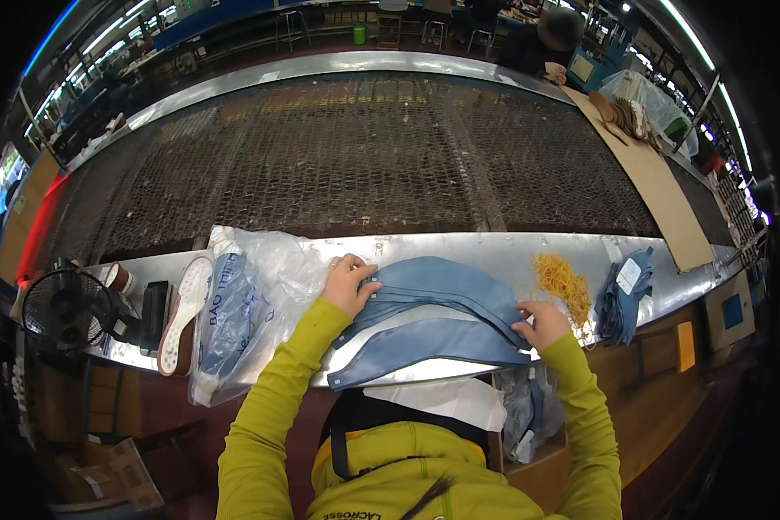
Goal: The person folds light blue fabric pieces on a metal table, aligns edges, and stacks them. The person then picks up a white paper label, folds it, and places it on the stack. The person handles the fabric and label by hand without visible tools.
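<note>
Along the dark mesh [321,156] runs a shiny metal ledge [485,245], where our left hand [348,286] and right hand [544,324] touch opposite ends of the fanned blue strips [446,279], though we cannot tell whether either hand pinches them. We judge the overlapping done for most, with the lower strip [429,348], mostly apart by the front edge, perhaps left; the clear bag [273,273] and yellow threads [561,284] crowd our sides, so we seem to have freer room toward the mesh
</note>
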Motion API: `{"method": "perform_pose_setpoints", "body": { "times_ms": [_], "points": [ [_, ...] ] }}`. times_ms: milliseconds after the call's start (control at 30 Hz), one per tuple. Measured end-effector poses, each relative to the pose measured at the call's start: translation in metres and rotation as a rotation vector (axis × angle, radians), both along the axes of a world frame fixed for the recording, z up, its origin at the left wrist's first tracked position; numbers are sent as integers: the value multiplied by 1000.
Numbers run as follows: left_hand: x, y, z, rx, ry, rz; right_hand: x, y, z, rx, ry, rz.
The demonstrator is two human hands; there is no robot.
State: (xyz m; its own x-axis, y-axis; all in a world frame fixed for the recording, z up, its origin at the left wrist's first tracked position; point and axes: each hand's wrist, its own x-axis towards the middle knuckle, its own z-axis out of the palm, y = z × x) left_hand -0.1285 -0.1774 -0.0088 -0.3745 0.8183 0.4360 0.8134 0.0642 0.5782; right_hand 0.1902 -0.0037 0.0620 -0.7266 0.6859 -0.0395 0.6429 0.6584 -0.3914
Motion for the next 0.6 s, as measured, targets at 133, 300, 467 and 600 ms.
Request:
{"method": "perform_pose_setpoints", "body": {
  "times_ms": [133, 300, 467, 600],
  "points": [
    [-6, 8, -5, 39, -48, -35, 9, 3, -11, -29, 35, -16],
    [-6, -4, 1, -86, -214, 2, 17, 6, -20, 23, 108, -2],
    [-2, -8, 8, -181, -81, 10, 19, 7, -25, 2, 67, -36],
    [3, -7, 9, -146, 32, 21, 23, 9, -30, -75, 38, -129]
  ]
}}
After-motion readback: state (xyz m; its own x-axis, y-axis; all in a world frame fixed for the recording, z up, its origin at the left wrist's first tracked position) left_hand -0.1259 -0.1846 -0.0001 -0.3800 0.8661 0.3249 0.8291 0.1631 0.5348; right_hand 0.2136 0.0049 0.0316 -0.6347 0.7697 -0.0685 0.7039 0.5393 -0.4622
